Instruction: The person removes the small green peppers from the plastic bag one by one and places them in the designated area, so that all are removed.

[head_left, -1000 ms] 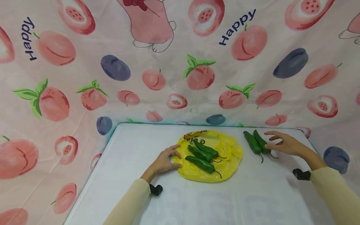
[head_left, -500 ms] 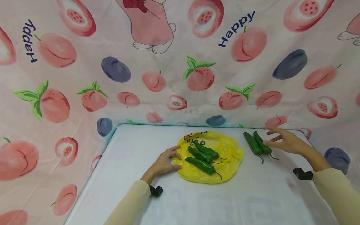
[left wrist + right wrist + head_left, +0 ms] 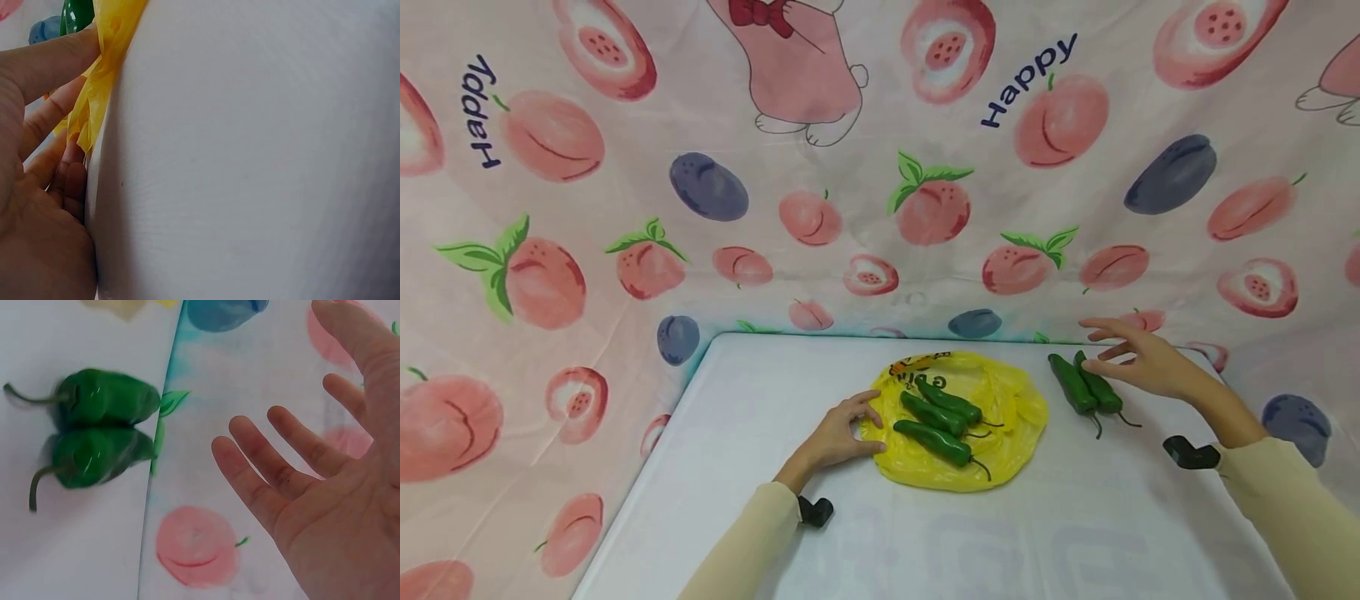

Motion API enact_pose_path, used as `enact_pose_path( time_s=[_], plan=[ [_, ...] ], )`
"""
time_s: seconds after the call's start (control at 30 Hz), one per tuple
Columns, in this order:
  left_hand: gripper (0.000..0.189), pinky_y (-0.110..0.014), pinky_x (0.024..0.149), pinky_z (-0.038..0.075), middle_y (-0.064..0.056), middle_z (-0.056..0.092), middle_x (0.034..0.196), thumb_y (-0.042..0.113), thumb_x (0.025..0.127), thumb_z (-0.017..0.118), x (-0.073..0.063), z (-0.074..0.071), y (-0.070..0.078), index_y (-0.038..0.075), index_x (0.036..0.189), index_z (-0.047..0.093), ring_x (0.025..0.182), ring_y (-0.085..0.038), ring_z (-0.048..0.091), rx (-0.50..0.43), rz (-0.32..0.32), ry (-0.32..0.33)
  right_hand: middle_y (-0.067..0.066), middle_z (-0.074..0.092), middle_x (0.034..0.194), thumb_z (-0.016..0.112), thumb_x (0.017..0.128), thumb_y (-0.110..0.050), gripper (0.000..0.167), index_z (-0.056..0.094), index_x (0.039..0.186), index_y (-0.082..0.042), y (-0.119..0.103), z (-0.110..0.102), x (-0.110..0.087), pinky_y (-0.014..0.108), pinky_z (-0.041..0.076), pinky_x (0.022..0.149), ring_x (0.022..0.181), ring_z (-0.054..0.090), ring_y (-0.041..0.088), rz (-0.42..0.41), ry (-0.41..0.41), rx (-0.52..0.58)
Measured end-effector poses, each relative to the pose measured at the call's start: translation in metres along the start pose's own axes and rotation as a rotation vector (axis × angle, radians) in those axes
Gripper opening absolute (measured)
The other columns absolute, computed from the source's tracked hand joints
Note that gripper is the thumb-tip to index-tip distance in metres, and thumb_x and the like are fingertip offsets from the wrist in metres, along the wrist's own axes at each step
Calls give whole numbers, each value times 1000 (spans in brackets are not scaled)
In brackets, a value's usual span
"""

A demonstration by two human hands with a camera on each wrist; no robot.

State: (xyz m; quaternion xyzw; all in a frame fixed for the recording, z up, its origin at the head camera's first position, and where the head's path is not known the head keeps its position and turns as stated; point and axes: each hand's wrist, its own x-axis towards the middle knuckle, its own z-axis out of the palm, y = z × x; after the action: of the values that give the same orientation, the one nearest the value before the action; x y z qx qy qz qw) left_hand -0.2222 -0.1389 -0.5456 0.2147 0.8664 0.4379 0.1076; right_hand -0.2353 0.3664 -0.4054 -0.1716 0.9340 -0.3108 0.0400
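The left hand [image 3: 835,435] lay on the white desk [image 3: 925,533], its fingers curled onto the near-left edge of the yellow bag [image 3: 1000,454]; the left wrist view showed the thumb [image 3: 53,59] and fingers [image 3: 47,119] pinching the crumpled plastic against the desk. Just beyond its fingertips, on the flattened bag, lay three green peppers [image 3: 942,412] side by side, stems pointing away from the hand. Farther off, the right hand [image 3: 1138,362] hovered above the desk's far right corner, fingers spread and straight, holding nothing. Just left of its thumb and fingertips lay two more peppers [image 3: 1086,385], touching each other on the bare desk, well apart from the bag. Behind the hand hung a pink peach-print cloth [image 3: 880,167].
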Motion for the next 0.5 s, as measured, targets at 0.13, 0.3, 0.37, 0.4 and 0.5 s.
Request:
enact_pose_path(
  time_s=[0.13, 0.3, 0.37, 0.4, 0.5],
  plan=[
    [28, -58, 122, 22, 3, 41, 161, 31, 82, 88, 0, 0, 0, 22, 100, 69, 153, -30, 28, -2, 1, 0, 29, 57, 138, 76, 95, -25, 70, 41, 155, -10, -4, 4, 5, 56, 59, 85, 108, 67, 42, -48, 19, 14],
    [27, -58, 122, 22, 4, 41, 161, 31, 82, 88, 0, 0, -1, 24, 99, 69, 153, -29, 28, -1, -3, 2, 26, 59, 137, 77, 94, -24, 69, 44, 154, -14, -12, 9, 11, 56, 59, 85, 108, 67, 41, -82, 46, 24],
    [27, -58, 122, 22, 4, 41, 161, 31, 82, 88, 0, 0, -1, 24, 99, 69, 153, -30, 28, 1, -1, 4, 25, 59, 138, 77, 94, -25, 68, 44, 154, -16, -15, 10, 14, 57, 59, 86, 108, 67, 41, -85, 52, 25],
    [27, -58, 122, 22, 4, 41, 161, 31, 82, 88, 0, 0, -2, 24, 99, 69, 153, -30, 28, 3, 1, 5, 25, 59, 138, 77, 94, -25, 68, 45, 154, -16, -16, 11, 16, 57, 59, 86, 108, 67, 41, -87, 54, 25],
    [27, -59, 122, 22, 3, 41, 161, 31, 82, 88, 0, 0, -2, 24, 99, 69, 153, -30, 28, 2, 8, 4, 24, 59, 138, 77, 94, -28, 68, 45, 153, -18, -22, 13, 19, 56, 59, 87, 108, 67, 40, -85, 55, 17]
  ],
)
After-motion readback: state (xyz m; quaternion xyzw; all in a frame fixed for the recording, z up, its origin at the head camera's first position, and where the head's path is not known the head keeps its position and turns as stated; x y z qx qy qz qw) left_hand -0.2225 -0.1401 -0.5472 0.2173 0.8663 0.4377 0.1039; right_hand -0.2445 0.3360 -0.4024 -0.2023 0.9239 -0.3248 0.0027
